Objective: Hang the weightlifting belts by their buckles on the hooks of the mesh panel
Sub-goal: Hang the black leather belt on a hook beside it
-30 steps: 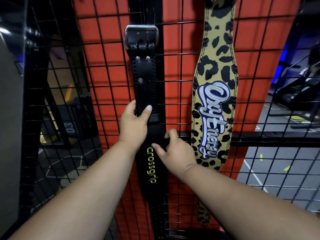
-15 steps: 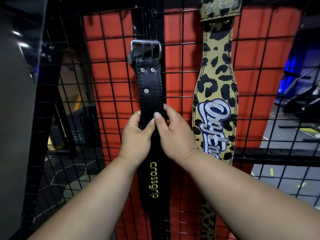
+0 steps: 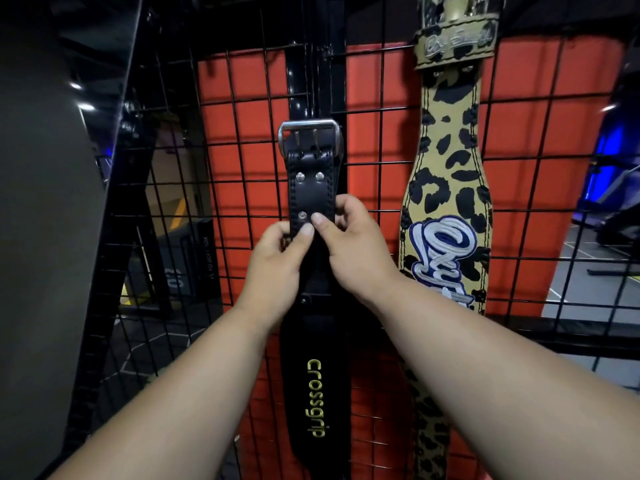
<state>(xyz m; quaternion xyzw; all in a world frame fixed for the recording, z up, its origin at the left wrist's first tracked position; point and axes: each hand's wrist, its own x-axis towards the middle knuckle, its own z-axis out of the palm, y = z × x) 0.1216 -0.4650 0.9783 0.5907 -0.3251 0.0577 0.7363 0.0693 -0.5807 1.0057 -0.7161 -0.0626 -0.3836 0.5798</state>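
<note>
A black leather belt [image 3: 311,188] with yellow "crossgrip" lettering stands upright against the black mesh panel [image 3: 242,174]. Its silver two-prong buckle [image 3: 309,135] is at the top, level with a horizontal wire; no hook shows through it. My left hand [image 3: 277,268] grips the strap's left edge just below the rivets, thumb on the front. My right hand [image 3: 353,247] grips the right edge at the same height, thumb beside the left one. A leopard-print belt [image 3: 450,174] hangs to the right, its buckle [image 3: 453,12] at the frame's top.
Behind the mesh is a red padded wall [image 3: 381,98] with a black vertical post [image 3: 304,81]. A grey slanted surface [image 3: 41,237] fills the left side. Gym floor [image 3: 588,282] with markings and dark equipment shows at the right.
Both hands have slid up the black belt's strap toward the buckle, and my right hand has come onto the strap beside the left. The camera view has tilted upward.
</note>
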